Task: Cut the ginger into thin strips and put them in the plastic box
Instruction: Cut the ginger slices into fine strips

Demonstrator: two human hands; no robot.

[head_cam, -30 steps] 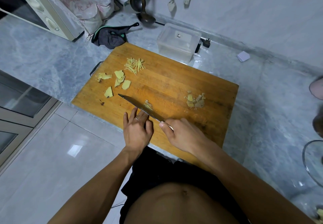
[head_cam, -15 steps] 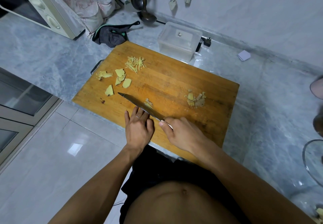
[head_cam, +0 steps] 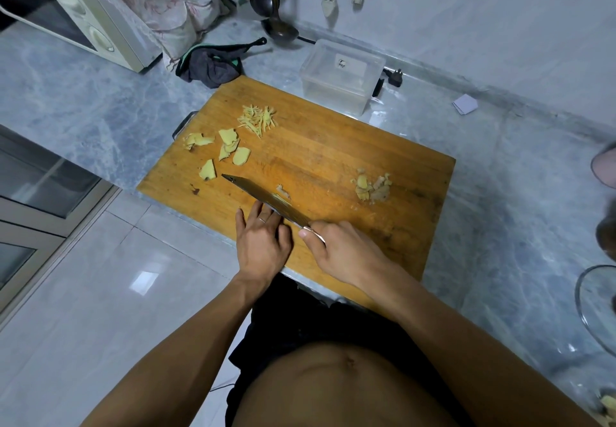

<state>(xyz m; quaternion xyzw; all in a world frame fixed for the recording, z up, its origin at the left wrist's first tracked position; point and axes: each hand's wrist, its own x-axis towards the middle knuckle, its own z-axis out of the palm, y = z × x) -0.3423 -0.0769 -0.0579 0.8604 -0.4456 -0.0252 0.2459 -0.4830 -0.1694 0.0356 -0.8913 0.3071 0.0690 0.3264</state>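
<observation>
Head cam looking down: the right hand (head_cam: 346, 253) is wrapped around the handle of a cleaver (head_cam: 266, 201), thumb lying along the top near the blade. The left hand (head_cam: 263, 243) sits just beside the blade on its near side, fingers pretty much straight and pointing forward with the tips up against the blade, a ring on one finger; can't tell if there's ginger under those fingertips. A small bit of ginger (head_cam: 282, 190) pokes out on the far side of the blade.

Everything's on a wooden cutting board (head_cam: 333, 159). Further left there's a handful of flat ginger slices (head_cam: 230, 148), and beyond those a little heap of thin ginger strips (head_cam: 258, 119) already cut. Over on the right side of the board sits a clump of ginger scraps (head_cam: 371, 187). The clear plastic box (head_cam: 341, 76) is just off the far edge of the board on the grey marble surface (head_cam: 83, 99), with no ginger in it that I can see.
</observation>
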